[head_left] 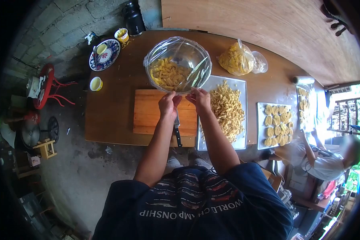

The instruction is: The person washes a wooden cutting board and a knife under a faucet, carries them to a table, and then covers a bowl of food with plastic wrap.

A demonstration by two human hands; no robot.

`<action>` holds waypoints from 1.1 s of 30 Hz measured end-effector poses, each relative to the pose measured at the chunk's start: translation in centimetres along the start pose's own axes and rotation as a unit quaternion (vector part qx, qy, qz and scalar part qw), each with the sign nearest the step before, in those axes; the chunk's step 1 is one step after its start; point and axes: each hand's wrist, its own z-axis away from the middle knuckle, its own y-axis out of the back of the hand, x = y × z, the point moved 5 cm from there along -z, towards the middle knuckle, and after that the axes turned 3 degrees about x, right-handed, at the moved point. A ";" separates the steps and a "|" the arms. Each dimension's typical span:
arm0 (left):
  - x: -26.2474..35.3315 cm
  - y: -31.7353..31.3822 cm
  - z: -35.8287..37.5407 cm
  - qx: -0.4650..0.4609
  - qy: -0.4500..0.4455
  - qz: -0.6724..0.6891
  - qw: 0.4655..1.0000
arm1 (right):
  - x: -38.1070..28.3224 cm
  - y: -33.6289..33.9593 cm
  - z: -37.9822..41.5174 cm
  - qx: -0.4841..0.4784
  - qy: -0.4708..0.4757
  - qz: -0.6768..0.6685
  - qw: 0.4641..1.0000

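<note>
A glass bowl (192,60) holds yellow sliced pieces (168,74) and has clear plastic wrap (200,72) stretched over its top. At the bowl's near rim, my left hand (169,105) pinches the edge of the wrap. Close beside it, my right hand (200,100) grips the same edge a little to the right. Beneath my hands lies a wooden cutting board (154,116), and a knife (177,130) with a black handle rests on it, partly hidden by my left forearm. Right of the board, a metal tray (238,84) carries a heap of pale yellow chopped pieces (228,112).
A plastic bag of yellow pieces (236,60) stands at the back right. Further right is a tray of flat rounds (261,128), near a person (328,160) at the table's end. A patterned plate (115,60), cups (96,84) and a black flask (134,20) stand left.
</note>
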 end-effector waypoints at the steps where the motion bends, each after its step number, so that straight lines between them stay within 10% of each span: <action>1: -0.2 0.0 0.0 0.000 0.001 0.000 1.000 | 0.5 -0.1 0.4 0.020 0.006 -0.022 1.000; 10: -0.2 1.4 -1.8 -0.052 -0.145 -0.200 0.968 | 2.8 -1.0 1.5 -0.033 -0.013 -0.011 0.999; 15: 0.2 -0.4 0.6 -0.017 0.053 -0.031 0.998 | 1.7 -0.5 1.4 -0.002 -0.036 -0.039 0.999; 25: 2.5 0.6 -0.7 -0.046 0.033 -0.212 0.976 | -1.2 1.7 -2.3 0.020 0.089 0.136 0.986; 30: 10.9 4.1 -4.5 0.168 -0.399 -0.342 0.834 | -0.8 2.1 0.2 0.011 0.062 0.104 0.993; 33: 15.2 -0.2 -6.3 0.101 -0.398 -0.451 0.792 | -1.2 2.0 0.7 0.010 0.056 0.101 0.993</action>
